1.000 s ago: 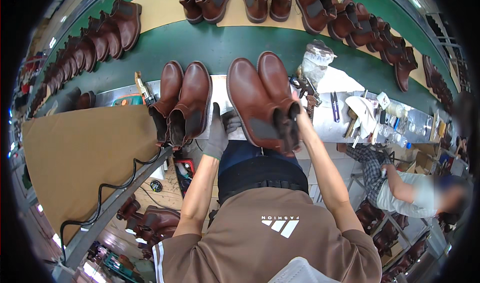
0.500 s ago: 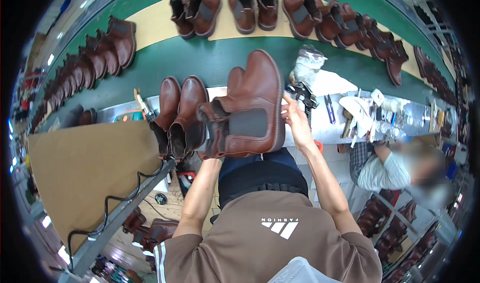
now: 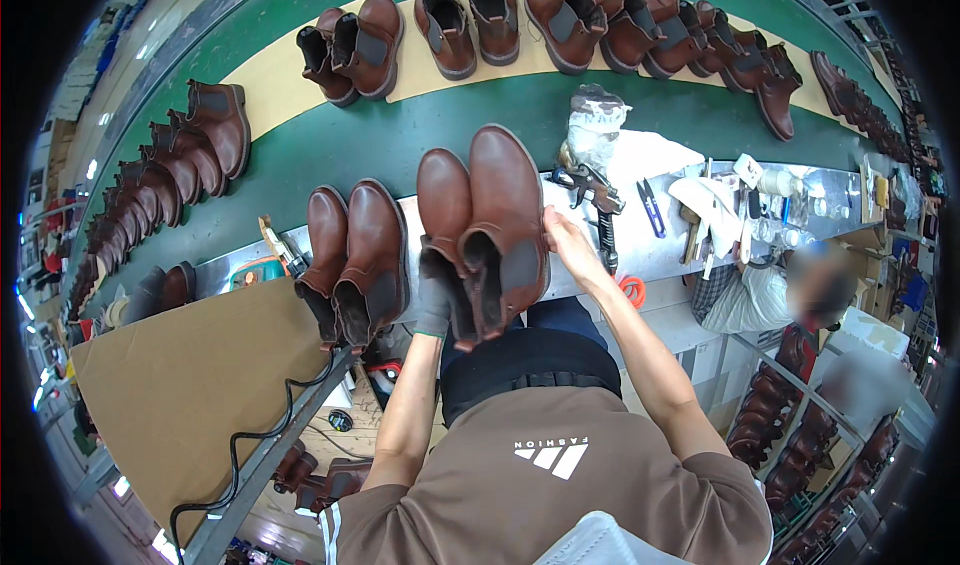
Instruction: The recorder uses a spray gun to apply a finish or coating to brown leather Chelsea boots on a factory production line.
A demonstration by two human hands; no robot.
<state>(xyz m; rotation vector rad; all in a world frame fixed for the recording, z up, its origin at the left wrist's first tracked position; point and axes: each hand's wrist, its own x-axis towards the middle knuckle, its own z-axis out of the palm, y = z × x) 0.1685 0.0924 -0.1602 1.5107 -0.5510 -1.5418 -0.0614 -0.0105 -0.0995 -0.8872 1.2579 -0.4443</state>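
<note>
Green worktop (image 3: 380, 135) carries a tan strip (image 3: 412, 50) along its far side, with brown ankle boots (image 3: 565, 25) ranged on it, and a metal edge (image 3: 640, 255) runs along the near side. At that near edge, directly before the wearer, is the held pair of boots (image 3: 506, 185), side by side, toes pointing away and openings toward the body; whether any part touches the bench cannot be told. Right hand (image 3: 570, 245), bare, grips the outer side of the right-hand boot, fingers at the sole edge. Left hand (image 3: 433, 310), in a grey glove, lies against the shaft of the left-hand boot; its fingers are hidden behind the leather, so its closure cannot be confirmed. Principal change: half a second ago the held pair was turned sideways, one elastic side panel facing up and the second boot largely covered; both toes and both openings are now exposed. In the inspector's judgement, the handling in hand is a reorientation, and it leaves the two boots roughly level and open to comparison. Just left of them, a second pair (image 3: 376, 240) faces the same way, apart from both hands. To the right lie a dark hand tool (image 3: 605, 227), blue-handled snips (image 3: 652, 210) and a white cloth (image 3: 705, 210). Beyond, a co-worker (image 3: 760, 300) in a light shirt is near the bench.
</note>
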